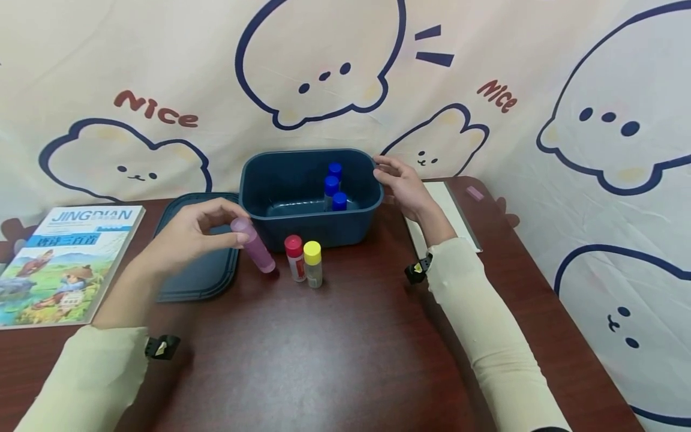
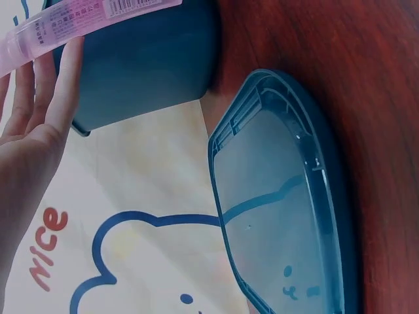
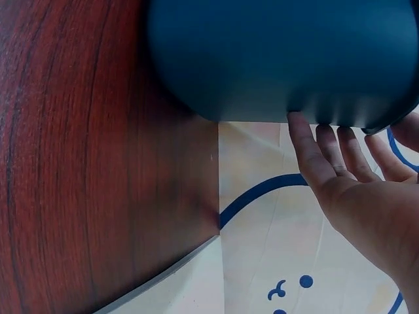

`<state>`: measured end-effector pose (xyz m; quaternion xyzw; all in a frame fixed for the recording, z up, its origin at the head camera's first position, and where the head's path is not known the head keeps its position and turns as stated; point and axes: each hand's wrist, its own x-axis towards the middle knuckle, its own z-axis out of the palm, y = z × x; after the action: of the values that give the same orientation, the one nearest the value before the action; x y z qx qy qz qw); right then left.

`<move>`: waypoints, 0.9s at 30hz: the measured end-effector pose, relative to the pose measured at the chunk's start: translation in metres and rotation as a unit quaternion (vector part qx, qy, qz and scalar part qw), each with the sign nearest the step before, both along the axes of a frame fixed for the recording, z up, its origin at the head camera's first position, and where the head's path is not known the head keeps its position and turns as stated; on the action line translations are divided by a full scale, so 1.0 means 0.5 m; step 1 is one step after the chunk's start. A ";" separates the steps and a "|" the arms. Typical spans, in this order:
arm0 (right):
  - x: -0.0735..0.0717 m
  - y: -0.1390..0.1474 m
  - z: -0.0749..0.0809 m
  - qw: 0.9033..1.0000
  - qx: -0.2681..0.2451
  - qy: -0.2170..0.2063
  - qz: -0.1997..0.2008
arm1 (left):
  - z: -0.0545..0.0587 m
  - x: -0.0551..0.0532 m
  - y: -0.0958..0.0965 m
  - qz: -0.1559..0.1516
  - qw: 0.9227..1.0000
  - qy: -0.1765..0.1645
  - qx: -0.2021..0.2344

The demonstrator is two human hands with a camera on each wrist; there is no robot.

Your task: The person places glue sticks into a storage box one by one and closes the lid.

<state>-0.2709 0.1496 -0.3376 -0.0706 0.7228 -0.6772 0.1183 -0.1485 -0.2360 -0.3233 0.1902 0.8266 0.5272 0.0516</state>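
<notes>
There are five bottles [image 1: 314, 273], one tube [image 1: 257, 249], one bin [image 1: 348, 231], one lid [image 1: 202, 273] and one book [image 1: 65, 270].

A colourful book [image 1: 70, 264] lies on the dark wooden table [image 1: 324, 354]. Cartoon animals [image 1: 324, 66] decorate the pale backdrop [image 1: 205, 54]. Near a flat white object [image 1: 447, 201] lies a small pink piece [image 1: 475, 193]

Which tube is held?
The pink tube, tilted in the left hand. The red-capped tube and yellow-capped tube stand on the table; three blue-capped tubes are in the bin.
</notes>
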 end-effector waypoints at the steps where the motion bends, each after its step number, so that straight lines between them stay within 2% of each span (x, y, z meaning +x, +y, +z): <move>1: 0.000 -0.001 0.001 1.000 0.001 -0.001 0.001 | 0.000 0.000 -0.001 -0.001 1.000 0.002 0.009; 5: 0.000 -0.002 0.004 1.000 0.002 -0.004 0.003 | -0.002 -0.004 -0.004 -0.009 0.998 0.011 0.054; 10: -0.001 -0.001 0.004 1.000 0.005 -0.004 0.003 | 0.001 -0.011 -0.005 -0.020 0.993 0.019 0.117; 15: 0.000 0.000 0.005 1.000 0.005 -0.006 0.003 | 0.009 -0.010 -0.005 0.003 0.990 0.014 0.139; 18: 0.000 0.001 0.005 1.000 0.009 -0.006 0.002 | 0.011 -0.012 -0.006 0.005 0.984 0.009 0.178; 22: 0.000 0.001 0.006 1.000 0.008 -0.006 0.001 | 0.009 -0.017 -0.005 -0.017 0.968 0.019 0.251; 25: -0.001 0.001 0.005 1.000 0.006 -0.006 0.002 | 0.008 -0.018 -0.003 -0.021 0.958 0.026 0.283; 27: -0.002 0.001 0.004 1.000 0.007 -0.006 0.002 | 0.007 -0.019 -0.001 -0.021 0.955 0.029 0.294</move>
<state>-0.2719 0.1503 -0.3354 -0.0674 0.7269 -0.6721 0.1243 -0.1578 -0.2363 -0.3200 0.2289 0.6320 0.7402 -0.0195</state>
